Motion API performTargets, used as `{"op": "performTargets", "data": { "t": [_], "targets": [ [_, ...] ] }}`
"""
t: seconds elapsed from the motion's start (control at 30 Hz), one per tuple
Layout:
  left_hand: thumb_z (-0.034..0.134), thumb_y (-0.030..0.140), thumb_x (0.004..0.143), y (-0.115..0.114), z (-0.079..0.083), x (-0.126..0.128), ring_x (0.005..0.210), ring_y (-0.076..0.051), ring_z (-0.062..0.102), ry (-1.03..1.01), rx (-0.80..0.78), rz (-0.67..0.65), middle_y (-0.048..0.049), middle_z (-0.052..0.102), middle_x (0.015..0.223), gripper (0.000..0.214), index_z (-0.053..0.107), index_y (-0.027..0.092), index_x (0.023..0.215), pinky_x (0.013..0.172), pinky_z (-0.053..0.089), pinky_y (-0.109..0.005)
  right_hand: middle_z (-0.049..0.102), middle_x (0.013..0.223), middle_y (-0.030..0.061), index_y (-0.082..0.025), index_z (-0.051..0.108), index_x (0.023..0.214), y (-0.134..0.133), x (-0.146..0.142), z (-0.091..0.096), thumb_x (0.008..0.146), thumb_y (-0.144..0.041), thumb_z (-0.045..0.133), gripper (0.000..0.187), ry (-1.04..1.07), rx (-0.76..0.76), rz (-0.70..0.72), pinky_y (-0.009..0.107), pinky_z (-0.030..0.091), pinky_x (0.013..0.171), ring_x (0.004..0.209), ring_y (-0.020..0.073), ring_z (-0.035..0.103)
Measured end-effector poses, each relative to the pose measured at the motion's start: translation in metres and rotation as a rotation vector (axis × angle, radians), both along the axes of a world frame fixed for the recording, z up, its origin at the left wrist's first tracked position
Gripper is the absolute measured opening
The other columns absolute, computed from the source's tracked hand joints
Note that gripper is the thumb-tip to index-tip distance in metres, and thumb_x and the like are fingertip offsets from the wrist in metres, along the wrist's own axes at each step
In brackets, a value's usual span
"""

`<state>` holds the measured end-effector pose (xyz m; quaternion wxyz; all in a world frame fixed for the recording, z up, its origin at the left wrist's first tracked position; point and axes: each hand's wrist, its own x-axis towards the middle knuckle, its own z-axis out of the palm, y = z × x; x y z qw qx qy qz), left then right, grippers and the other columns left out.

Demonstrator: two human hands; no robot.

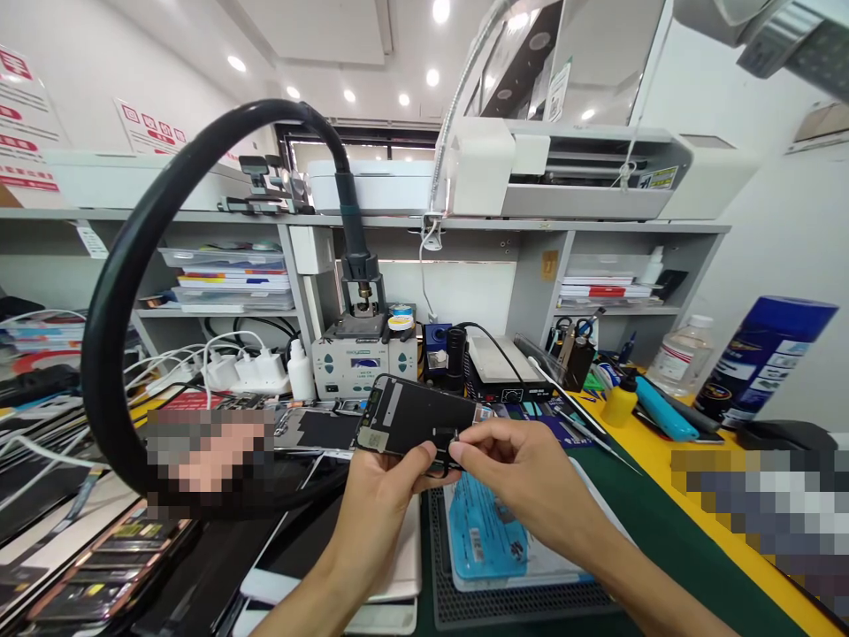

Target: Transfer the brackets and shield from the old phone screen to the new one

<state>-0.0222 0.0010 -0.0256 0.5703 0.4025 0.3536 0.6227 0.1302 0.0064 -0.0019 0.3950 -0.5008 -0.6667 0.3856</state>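
Observation:
My left hand (381,500) holds a black phone screen panel (408,416) from below, back side up, above the bench. My right hand (523,469) pinches a small flex cable part (451,440) at the panel's near edge with thumb and forefinger. Both hands are closed. Under them lies a blue packaged item (487,540) on a dark mat (531,602).
A thick black hose (126,283) loops from the hot-air station (364,358) across the left. Stacked phone screens (93,575) fill the left bench. Tweezers (577,411), a yellow bottle (620,402), a clear bottle (683,354) and a blue can (762,363) stand at right. Shelves run behind.

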Motion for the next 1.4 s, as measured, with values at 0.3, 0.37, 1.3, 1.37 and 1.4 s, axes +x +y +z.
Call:
{"op": "performTargets", "data": {
  "t": [0.3, 0.37, 1.3, 1.37, 1.4],
  "targets": [
    [0.070, 0.021, 0.081, -0.001, -0.001, -0.004, 0.078, -0.020, 0.067, -0.002, -0.012, -0.036, -0.0094, 0.075, 0.091, 0.011, 0.074, 0.011, 0.082, 0.076, 0.061, -0.040, 0.050, 0.061, -0.0026, -0.019, 0.073, 0.079, 0.001, 0.001, 0.003, 0.083, -0.044, 0.065, 0.027, -0.005, -0.059, 0.009, 0.020, 0.036, 0.041, 0.051, 0.0104, 0.039],
    [0.071, 0.021, 0.079, -0.002, 0.001, -0.004, 0.080, -0.022, 0.068, -0.011, -0.019, -0.025, -0.0105, 0.075, 0.095, 0.016, 0.074, 0.011, 0.092, 0.075, 0.061, -0.041, 0.049, 0.061, -0.0025, -0.018, 0.073, 0.077, 0.001, 0.001, 0.004, 0.083, -0.044, 0.065, 0.027, -0.013, -0.052, 0.013, 0.020, 0.034, 0.042, 0.051, 0.0105, 0.040],
    [0.069, 0.017, 0.082, 0.004, -0.007, -0.008, 0.068, -0.010, 0.057, -0.211, -0.086, -0.030, 0.0017, 0.061, 0.067, 0.018, 0.064, 0.015, 0.065, 0.071, 0.060, -0.028, 0.067, 0.092, 0.0123, -0.011, 0.068, 0.099, 0.007, 0.006, -0.023, 0.094, -0.013, 0.056, 0.014, -0.589, 1.066, 0.174, 0.034, 0.053, 0.067, 0.083, 0.0227, 0.063],
    [0.068, 0.017, 0.083, 0.004, -0.007, -0.008, 0.068, -0.011, 0.057, -0.208, -0.088, -0.032, 0.0019, 0.059, 0.066, 0.020, 0.064, 0.014, 0.064, 0.073, 0.061, -0.030, 0.067, 0.092, 0.0120, -0.011, 0.068, 0.100, 0.008, 0.007, -0.025, 0.094, -0.013, 0.057, 0.013, -0.578, 1.085, 0.167, 0.034, 0.053, 0.066, 0.083, 0.0230, 0.063],
    [0.068, 0.017, 0.083, 0.003, -0.007, -0.007, 0.068, -0.011, 0.057, -0.207, -0.089, -0.033, 0.0019, 0.058, 0.065, 0.021, 0.063, 0.014, 0.063, 0.073, 0.061, -0.031, 0.067, 0.092, 0.0120, -0.012, 0.067, 0.100, 0.008, 0.007, -0.027, 0.093, -0.012, 0.057, 0.012, -0.568, 1.086, 0.162, 0.035, 0.054, 0.066, 0.084, 0.0233, 0.063]
  ]
}}
